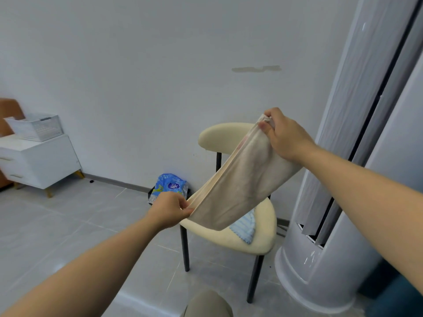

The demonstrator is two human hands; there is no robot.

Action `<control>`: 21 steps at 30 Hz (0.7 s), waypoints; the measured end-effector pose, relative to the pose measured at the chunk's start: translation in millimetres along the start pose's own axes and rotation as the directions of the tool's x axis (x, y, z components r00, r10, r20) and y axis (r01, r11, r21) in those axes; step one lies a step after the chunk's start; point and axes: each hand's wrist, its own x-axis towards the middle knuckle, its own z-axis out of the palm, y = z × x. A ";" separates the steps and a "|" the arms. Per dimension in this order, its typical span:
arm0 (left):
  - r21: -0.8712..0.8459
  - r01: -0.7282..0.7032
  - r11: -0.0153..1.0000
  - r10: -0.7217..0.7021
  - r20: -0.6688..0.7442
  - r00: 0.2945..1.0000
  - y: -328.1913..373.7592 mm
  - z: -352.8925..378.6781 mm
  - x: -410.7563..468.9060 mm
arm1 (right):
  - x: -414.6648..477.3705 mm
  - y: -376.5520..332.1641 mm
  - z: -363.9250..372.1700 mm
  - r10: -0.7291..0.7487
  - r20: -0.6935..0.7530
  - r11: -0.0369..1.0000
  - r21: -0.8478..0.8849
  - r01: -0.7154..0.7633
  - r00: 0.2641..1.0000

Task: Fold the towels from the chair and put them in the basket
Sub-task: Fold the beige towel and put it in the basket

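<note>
A beige towel is stretched in the air above the cream chair, folded lengthwise into a long strip. My left hand pinches its lower end, just left of the seat. My right hand pinches its upper end, in front of the chair's backrest. A light blue towel lies on the seat, partly hidden by the beige one. The white slatted basket stands on a white drawer cabinet at the far left.
A tall white standing air conditioner rises close on the right of the chair. A blue plastic pack sits in a dark bin by the wall behind the chair. Grey tiled floor spreads between chair and cabinet.
</note>
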 end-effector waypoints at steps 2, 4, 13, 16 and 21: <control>0.064 -0.010 0.998 0.009 0.010 1.000 -0.4 -9.3 2.7 | -2.2 2.7 2.9 -0.009 -0.014 0.999 -0.031 0.009 1.000; 0.110 -0.012 0.994 0.008 0.031 0.999 -1.2 -17.7 6.5 | -3.2 4.4 5.1 -0.022 -0.029 0.998 -0.060 0.021 0.999; 0.134 -0.009 0.991 -0.019 0.206 0.978 -0.1 -42.2 9.5 | -6.2 7.8 11.4 -0.050 -0.019 0.983 -0.178 0.046 0.999; 0.033 0.013 0.999 -0.020 0.224 0.974 -3.8 -44.9 8.7 | -5.8 10.5 10.6 -0.047 -0.027 0.978 -0.203 0.040 0.999; -0.218 0.065 0.974 0.002 0.293 0.956 -0.2 -48.9 1.3 | -4.0 10.6 7.5 -0.044 -0.024 0.976 -0.216 0.038 0.999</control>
